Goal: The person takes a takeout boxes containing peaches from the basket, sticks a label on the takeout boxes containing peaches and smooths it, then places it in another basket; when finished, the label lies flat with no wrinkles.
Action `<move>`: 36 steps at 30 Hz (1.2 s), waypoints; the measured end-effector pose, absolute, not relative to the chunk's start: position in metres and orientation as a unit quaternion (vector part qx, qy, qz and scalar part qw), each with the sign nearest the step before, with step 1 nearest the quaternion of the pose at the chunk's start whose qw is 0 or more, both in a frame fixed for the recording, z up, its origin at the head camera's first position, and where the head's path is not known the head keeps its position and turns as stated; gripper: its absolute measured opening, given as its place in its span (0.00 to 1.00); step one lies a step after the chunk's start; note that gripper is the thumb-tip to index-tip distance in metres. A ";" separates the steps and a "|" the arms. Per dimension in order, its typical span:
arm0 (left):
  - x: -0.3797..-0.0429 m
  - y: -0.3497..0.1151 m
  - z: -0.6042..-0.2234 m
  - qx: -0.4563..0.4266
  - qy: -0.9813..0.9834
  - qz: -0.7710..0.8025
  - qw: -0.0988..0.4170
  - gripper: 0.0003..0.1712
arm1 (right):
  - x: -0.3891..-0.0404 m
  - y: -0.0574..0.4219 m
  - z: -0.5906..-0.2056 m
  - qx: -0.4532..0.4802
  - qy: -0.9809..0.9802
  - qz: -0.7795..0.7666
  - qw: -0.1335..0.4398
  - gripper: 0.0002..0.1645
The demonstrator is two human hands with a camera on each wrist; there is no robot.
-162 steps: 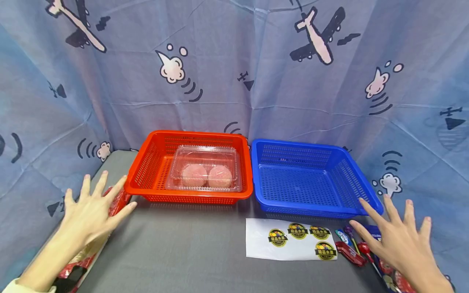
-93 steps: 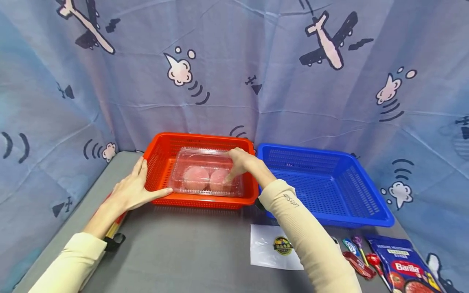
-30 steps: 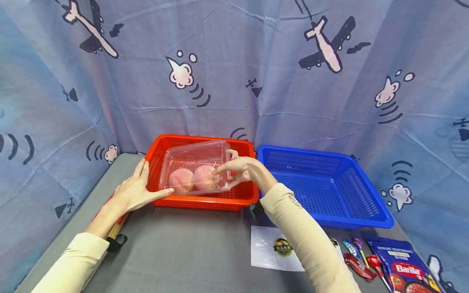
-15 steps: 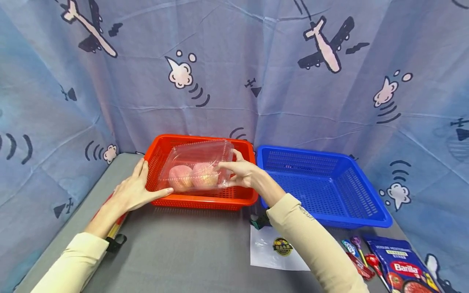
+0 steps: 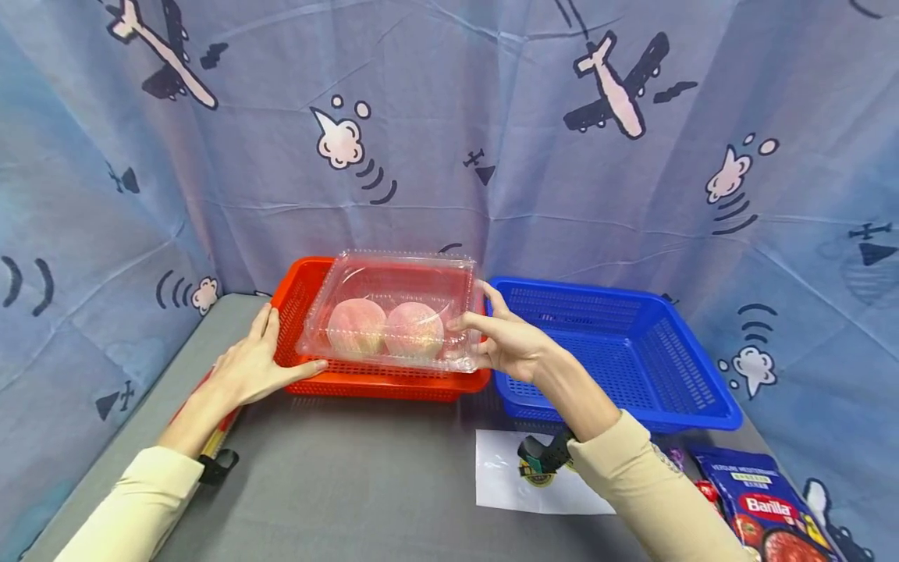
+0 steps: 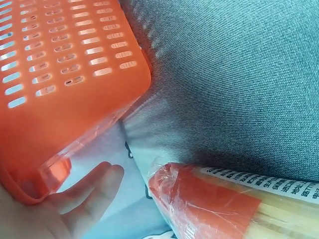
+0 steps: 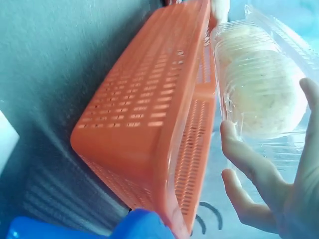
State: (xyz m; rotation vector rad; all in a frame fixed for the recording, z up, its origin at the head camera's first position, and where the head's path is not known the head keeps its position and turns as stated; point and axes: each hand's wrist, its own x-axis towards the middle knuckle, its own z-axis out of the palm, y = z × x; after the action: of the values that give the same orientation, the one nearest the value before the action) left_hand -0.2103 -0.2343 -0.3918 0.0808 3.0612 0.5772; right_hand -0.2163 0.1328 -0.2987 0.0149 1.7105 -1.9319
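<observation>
A clear plastic clamshell box point(image 5: 407, 273) with two peaches point(image 5: 357, 326) in it is held tilted over the red basket point(image 5: 393, 385). My right hand point(image 5: 511, 337) grips the box by its right end, thumb against the front of the plastic and fingers at the side. In the right wrist view the box, with one peach point(image 7: 264, 97) plainest, is apart from the basket and above its rim. My left hand point(image 5: 246, 367) rests on the basket's front left corner, its fingers straight along the left side and its thumb along the front rim.
A blue basket point(image 5: 611, 359) stands right of the red one. In front of it lies a white sheet point(image 5: 497, 476) with round stickers, partly behind the right arm. A Barilla pouch point(image 5: 762, 499) and lollipops lie at right. A red-and-yellow wrapped pack point(image 6: 214, 204) lies below the left hand.
My right hand has reached across, gripped the box in the red basket, tilted it and raised it, lately to the right. My left hand came to the basket's corner and has stayed there.
</observation>
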 end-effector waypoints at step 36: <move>-0.208 -0.233 -0.390 0.031 0.984 0.174 0.020 0.80 | -0.067 0.182 -0.385 -0.060 0.613 -0.713 0.336 0.65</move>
State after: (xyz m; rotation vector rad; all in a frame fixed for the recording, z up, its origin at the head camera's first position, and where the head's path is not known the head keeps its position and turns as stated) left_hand -0.2076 -0.2330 -0.3902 0.0968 3.0520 0.5407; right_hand -0.0671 0.1817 -0.3852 -0.1566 1.5982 -1.8585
